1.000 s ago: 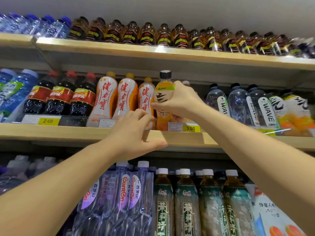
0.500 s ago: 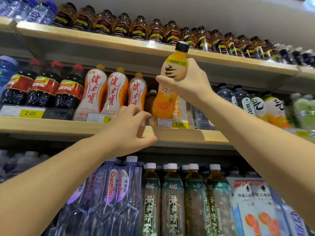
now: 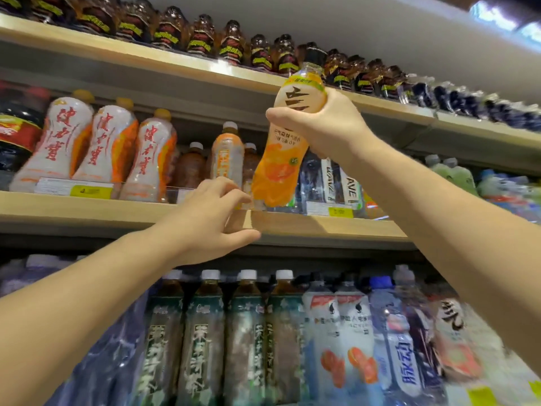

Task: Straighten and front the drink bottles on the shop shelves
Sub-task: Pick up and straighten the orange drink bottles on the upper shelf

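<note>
My right hand grips an orange drink bottle with a black cap around its upper half and holds it in the air, tilted, in front of the middle shelf. Its base hangs just above the shelf's front edge. My left hand rests on that edge just left of the bottle, fingers spread on the lip and thumb underneath. Behind the gap stand a smaller orange bottle and brown tea bottles, set back from the front.
White-and-orange bottles and cola bottles fill the middle shelf's left; clear water bottles stand to the right. Dark small bottles line the top shelf. Green tea bottles and water bottles fill the lower shelf.
My right hand has lifted the orange bottle off the middle shelf and raised it up and outward. My left hand stays on the shelf edge. The view has tilted upward.
</note>
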Demonstrator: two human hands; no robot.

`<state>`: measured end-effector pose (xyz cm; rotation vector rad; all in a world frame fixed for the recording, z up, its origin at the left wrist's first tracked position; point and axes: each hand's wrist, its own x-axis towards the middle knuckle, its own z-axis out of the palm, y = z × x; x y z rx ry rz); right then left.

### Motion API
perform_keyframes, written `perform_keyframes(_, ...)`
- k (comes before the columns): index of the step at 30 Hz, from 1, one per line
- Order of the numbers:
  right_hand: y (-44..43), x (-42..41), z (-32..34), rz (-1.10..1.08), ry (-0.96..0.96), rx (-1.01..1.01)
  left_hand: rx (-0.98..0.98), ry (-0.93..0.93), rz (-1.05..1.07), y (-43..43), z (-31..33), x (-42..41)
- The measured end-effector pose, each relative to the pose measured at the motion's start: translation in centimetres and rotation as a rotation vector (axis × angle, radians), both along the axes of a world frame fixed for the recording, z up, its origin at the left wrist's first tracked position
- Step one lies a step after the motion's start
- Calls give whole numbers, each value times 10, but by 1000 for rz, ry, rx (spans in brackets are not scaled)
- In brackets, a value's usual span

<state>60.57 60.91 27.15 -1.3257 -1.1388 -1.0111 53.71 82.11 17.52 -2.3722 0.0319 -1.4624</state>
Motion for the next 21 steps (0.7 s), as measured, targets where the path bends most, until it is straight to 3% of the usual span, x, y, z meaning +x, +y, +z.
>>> perform_keyframes(7,-77,62,-2,52,62,-53,23,-33,74,-65,2,60)
perform_keyframes(21,-187,161,-4,-54,138,-13,58,-12,97,-142,4,136)
